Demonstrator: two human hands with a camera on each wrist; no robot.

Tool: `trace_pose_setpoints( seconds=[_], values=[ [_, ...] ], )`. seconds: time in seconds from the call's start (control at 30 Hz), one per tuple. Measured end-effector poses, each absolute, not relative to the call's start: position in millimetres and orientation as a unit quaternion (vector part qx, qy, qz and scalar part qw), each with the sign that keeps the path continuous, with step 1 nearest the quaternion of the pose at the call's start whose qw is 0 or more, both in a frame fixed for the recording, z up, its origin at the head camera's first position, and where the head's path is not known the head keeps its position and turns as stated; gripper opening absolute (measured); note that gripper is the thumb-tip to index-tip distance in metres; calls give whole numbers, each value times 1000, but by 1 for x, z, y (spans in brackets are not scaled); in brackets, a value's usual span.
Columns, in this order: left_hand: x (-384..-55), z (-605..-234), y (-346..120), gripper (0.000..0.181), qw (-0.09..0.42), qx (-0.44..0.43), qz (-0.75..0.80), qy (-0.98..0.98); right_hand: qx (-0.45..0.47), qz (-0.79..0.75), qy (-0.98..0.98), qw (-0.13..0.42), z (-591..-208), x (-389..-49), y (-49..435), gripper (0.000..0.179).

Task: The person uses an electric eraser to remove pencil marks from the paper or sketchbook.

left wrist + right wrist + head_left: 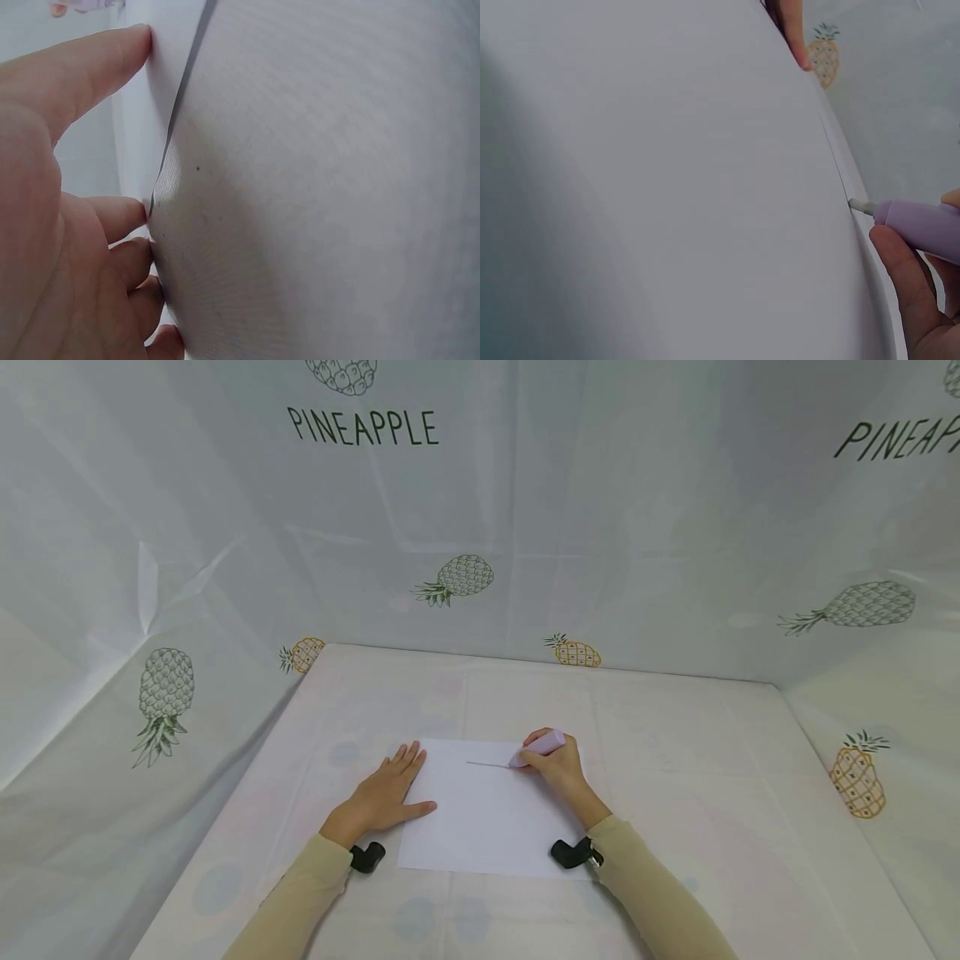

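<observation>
A white sheet of paper (pixel 483 827) lies on the table in the head view. My right hand (pixel 561 768) grips a chunky lavender marker (pixel 549 742) near the sheet's upper right. Its grey tip (pixel 861 206) meets the paper at the end of a thin dark line (pixel 486 764), which runs leftward. My left hand (pixel 384 797) rests across the sheet's left edge with fingers spread. In the left wrist view, the left thumb (pixel 112 64) touches the paper while the other fingertips press down around its edge.
A pale cloth with faint round spots covers the table (pixel 675 777). Behind and at both sides hangs a light curtain (pixel 637 510) printed with pineapples and lettering. Each wrist carries a small black camera, such as the left one (pixel 368 857).
</observation>
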State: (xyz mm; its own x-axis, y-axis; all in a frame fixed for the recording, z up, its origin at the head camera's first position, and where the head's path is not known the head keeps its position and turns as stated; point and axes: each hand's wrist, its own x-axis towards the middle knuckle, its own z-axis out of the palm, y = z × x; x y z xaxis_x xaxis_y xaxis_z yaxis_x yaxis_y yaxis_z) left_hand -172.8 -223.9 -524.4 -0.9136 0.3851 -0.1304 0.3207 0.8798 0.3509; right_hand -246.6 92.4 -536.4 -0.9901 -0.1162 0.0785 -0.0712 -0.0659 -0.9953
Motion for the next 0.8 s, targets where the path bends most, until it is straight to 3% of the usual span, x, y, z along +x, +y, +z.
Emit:
trace_pose_setpoints(
  seconds=[0.8],
  values=[
    [-173,-525,-224,99,97,179,160,966,-18,-728,684,42,-537,-248,91,22]
  ],
)
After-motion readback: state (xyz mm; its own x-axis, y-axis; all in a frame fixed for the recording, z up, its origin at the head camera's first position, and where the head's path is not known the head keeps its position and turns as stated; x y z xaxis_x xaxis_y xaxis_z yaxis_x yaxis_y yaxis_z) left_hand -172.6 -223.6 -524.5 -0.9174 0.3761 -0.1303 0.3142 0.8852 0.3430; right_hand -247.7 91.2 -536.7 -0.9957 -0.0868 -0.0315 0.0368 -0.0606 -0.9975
